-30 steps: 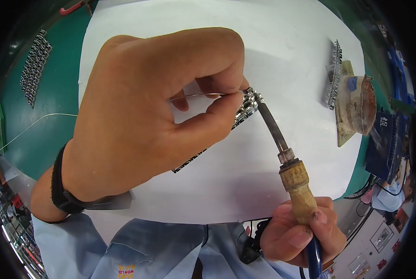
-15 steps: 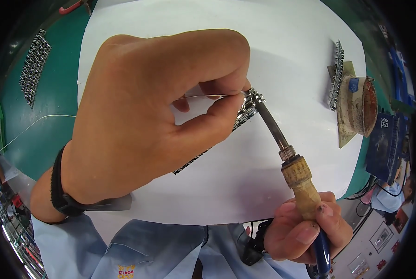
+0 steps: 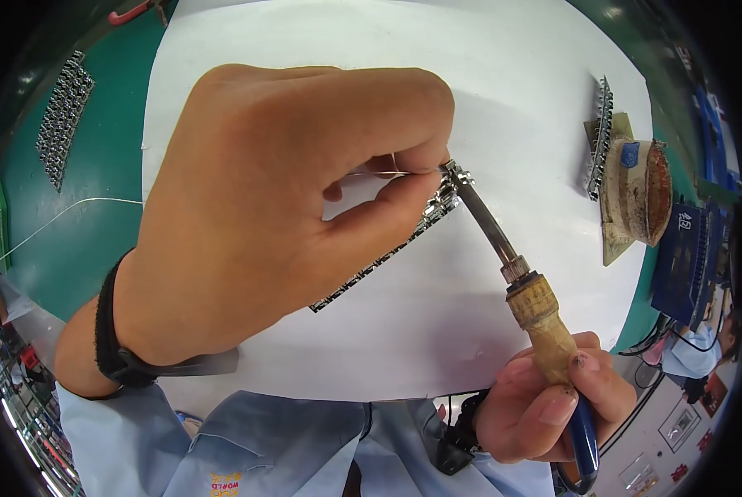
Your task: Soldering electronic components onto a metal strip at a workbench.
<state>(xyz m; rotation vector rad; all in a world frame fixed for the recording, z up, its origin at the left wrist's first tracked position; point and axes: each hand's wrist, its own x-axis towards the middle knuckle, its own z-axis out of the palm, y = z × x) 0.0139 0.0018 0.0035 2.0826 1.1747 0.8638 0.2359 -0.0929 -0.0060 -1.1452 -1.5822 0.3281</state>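
Observation:
My left hand (image 3: 263, 190) hangs over the white sheet (image 3: 437, 331), thumb and fingers pinched on a thin solder wire (image 3: 375, 173). Under and beyond that hand runs a narrow strip of shiny metal parts (image 3: 379, 261), partly hidden by the fingers. In my right hand (image 3: 553, 406) is a soldering iron (image 3: 536, 311), held by its blue and tan handle. Its dark tip meets the strip's upper right end, close to the left fingertips. Whether the wire touches the tip there is too small to tell.
Another board of metal parts (image 3: 62, 124) lies on the green mat (image 3: 110, 108) at left. At right, a similar strip (image 3: 601, 137) leans by a round, stained holder (image 3: 636, 190) on a flat base. A blue box (image 3: 683, 261) stands beyond it.
My left hand and the soldering iron have shifted slightly right in the picture, as has the surrounding scene. More of the strip shows below the left hand. Both grips stay the same.

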